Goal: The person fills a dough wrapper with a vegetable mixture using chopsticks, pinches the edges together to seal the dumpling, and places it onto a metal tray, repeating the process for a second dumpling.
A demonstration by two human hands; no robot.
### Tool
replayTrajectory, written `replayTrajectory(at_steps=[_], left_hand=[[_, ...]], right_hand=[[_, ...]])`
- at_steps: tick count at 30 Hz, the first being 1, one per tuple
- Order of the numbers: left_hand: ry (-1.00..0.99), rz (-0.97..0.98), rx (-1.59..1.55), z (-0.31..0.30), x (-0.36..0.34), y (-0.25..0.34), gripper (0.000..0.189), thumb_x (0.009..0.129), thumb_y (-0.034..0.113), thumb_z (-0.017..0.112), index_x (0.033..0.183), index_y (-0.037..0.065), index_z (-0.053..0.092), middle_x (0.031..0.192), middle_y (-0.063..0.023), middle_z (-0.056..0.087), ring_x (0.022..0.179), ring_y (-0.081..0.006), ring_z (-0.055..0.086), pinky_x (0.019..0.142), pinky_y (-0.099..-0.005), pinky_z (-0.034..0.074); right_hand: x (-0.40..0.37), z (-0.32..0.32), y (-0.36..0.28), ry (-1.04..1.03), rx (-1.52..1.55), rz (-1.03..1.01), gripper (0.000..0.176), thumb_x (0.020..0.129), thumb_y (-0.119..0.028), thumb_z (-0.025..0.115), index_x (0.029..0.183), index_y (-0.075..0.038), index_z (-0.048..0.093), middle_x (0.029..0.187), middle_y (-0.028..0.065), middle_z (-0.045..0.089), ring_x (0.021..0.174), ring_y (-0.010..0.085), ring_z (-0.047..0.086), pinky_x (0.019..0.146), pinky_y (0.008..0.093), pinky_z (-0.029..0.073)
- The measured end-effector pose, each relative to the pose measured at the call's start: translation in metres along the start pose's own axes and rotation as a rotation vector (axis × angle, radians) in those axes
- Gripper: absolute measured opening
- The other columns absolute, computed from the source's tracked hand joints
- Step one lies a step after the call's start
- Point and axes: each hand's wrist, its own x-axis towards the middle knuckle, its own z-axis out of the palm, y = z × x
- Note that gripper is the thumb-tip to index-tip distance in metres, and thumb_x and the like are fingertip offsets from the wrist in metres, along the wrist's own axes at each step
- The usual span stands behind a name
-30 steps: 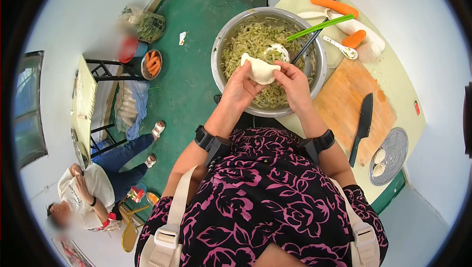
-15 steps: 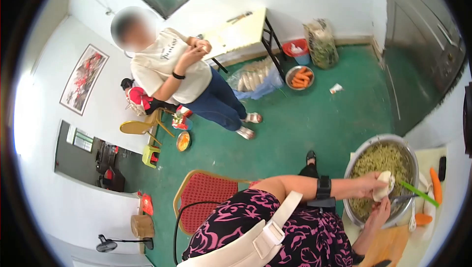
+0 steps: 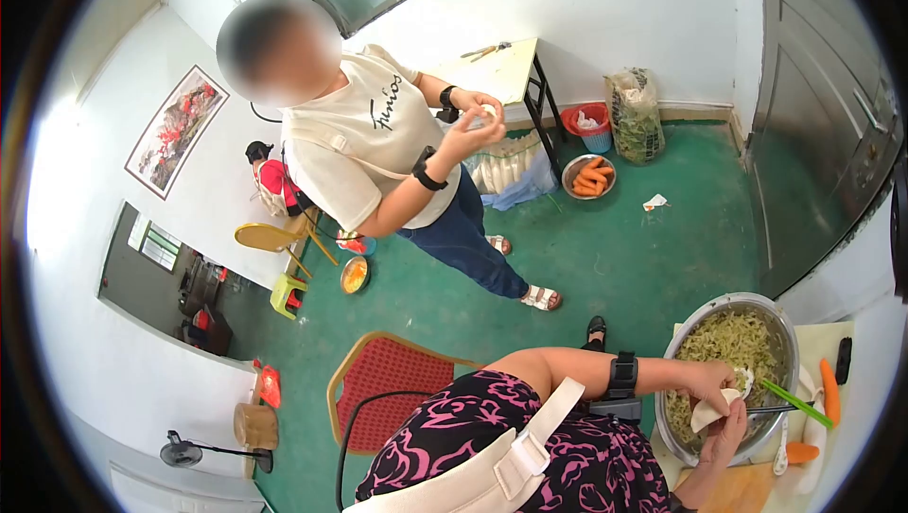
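A pale, floppy dough wrapper (image 3: 711, 411) is held between my two hands over the near side of a big metal bowl (image 3: 662, 418). My left hand (image 3: 709, 382) pinches it from above with curled fingers. From below, my right hand (image 3: 726, 432) grips its edge with closed fingertips. Shredded greenish filling (image 3: 733, 341) fills the bowl. Beside my left fingers shows a small white patch (image 3: 744, 382), which I cannot make out. A bright green stick-like handle (image 3: 796, 403) and a grey metal handle (image 3: 771, 409) lean across the bowl's right rim.
Right of the bowl lie carrots (image 3: 830, 392), a white spoon (image 3: 781, 447), a black object (image 3: 844, 360) and a wooden board (image 3: 736, 487). A red chair (image 3: 397, 385) stands behind me. Another person (image 3: 378, 135) stands across the floor, handling something small and pale.
The wrapper, rounded and facing up before, now hangs lower and looks folded between my hands. My view has shifted, and the other person has come closer, with hands raised.
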Motion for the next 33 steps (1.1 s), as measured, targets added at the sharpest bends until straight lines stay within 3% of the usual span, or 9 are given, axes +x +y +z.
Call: replayTrajectory(at_steps=[4,7,10,11,14,18,22,28,33], left_hand=[[0.046,-0.027,-0.079,0.0,-0.006,0.013,0.042,0.068,0.029,0.066,0.095,0.001,0.05,0.08,-0.0101,0.056,0.068,-0.0164,0.057,0.05,-0.0289,0.047],[0.059,0.052,-0.491,0.002,0.002,-0.003,0.021,0.078,0.026,0.057,0.083,0.006,0.059,0.071,-0.0032,0.057,0.058,-0.011,0.055,0.044,-0.0249,0.045],[-0.069,0.089,-0.927,0.006,0.012,-0.034,0.029,0.077,0.023,0.058,0.102,0.007,0.053,0.097,-0.0045,0.057,0.089,-0.0145,0.054,0.07,-0.0304,0.046],[0.042,0.125,-0.982,0.012,0.01,-0.033,0.03,0.077,0.019,0.059,0.104,0.007,0.052,0.1,-0.0049,0.057,0.092,-0.0168,0.054,0.075,-0.0319,0.045],[0.158,0.087,-0.96,0.013,0.008,-0.032,0.03,0.076,0.016,0.059,0.105,0.009,0.051,0.101,-0.0036,0.056,0.095,-0.0175,0.051,0.083,-0.0362,0.037],[0.217,0.044,-0.972,0.018,0.007,-0.027,0.04,0.076,0.026,0.06,0.11,0.009,0.045,0.105,-0.0043,0.049,0.107,-0.0178,0.039,0.091,-0.0378,0.029],[0.189,0.041,-1.058,0.017,0.014,-0.03,0.034,0.079,0.02,0.056,0.109,0.007,0.046,0.103,-0.0052,0.051,0.102,-0.0181,0.044,0.089,-0.0368,0.033],[0.187,0.034,-0.875,0.011,0.008,-0.01,0.027,0.081,0.014,0.054,0.105,0.006,0.048,0.103,-0.0065,0.054,0.095,-0.018,0.051,0.083,-0.0352,0.041],[0.104,0.004,-0.988,0.018,0.007,-0.013,0.029,0.08,0.011,0.054,0.106,0.003,0.046,0.101,-0.0084,0.054,0.096,-0.0198,0.052,0.085,-0.0377,0.044]], right_hand=[[-0.006,0.0,-0.002,0.027,0.166,-0.045,0.03,0.086,-0.024,0.048,0.105,-0.002,0.047,0.101,0.0085,0.054,0.092,0.0166,0.053,0.077,0.0293,0.044],[-0.006,0.004,-0.004,0.041,0.265,-0.053,0.035,0.086,-0.025,0.044,0.111,0.001,0.044,0.111,0.0122,0.049,0.1,0.0222,0.049,0.087,0.0362,0.04],[0.002,0.007,0.007,0.067,0.492,-0.096,0.033,0.082,-0.02,0.052,0.109,0.0,0.046,0.109,0.0117,0.051,0.1,0.0205,0.049,0.088,0.0351,0.04],[0.008,0.012,0.013,0.127,0.511,-0.132,0.031,0.081,-0.017,0.054,0.106,0.0,0.048,0.106,0.0114,0.053,0.098,0.0207,0.051,0.085,0.0338,0.042],[0.004,0.041,0.017,0.338,0.58,-0.136,0.018,0.078,-0.012,0.059,0.091,-0.002,0.051,0.088,0.0067,0.057,0.076,0.0165,0.056,0.07,0.0291,0.046],[-0.001,0.057,0.001,0.358,0.7,-0.097,0.017,0.08,-0.014,0.057,0.091,-0.002,0.051,0.092,0.0101,0.056,0.083,0.0194,0.056,0.08,0.0327,0.045],[-0.004,0.053,0.005,0.311,0.673,-0.08,0.02,0.08,-0.016,0.057,0.092,-0.001,0.052,0.091,0.009,0.056,0.082,0.0174,0.056,0.077,0.0294,0.045],[-0.007,0.035,0.002,0.385,0.063,-0.195,0.021,0.078,-0.016,0.061,0.091,0.001,0.058,0.078,0.0013,0.057,0.068,0.0063,0.049,0.058,0.0187,0.037],[-0.006,0.032,0.002,0.392,0.176,-0.229,0.016,0.077,-0.012,0.061,0.085,0.001,0.061,0.074,0.0011,0.057,0.065,0.0055,0.048,0.058,0.0189,0.038]])
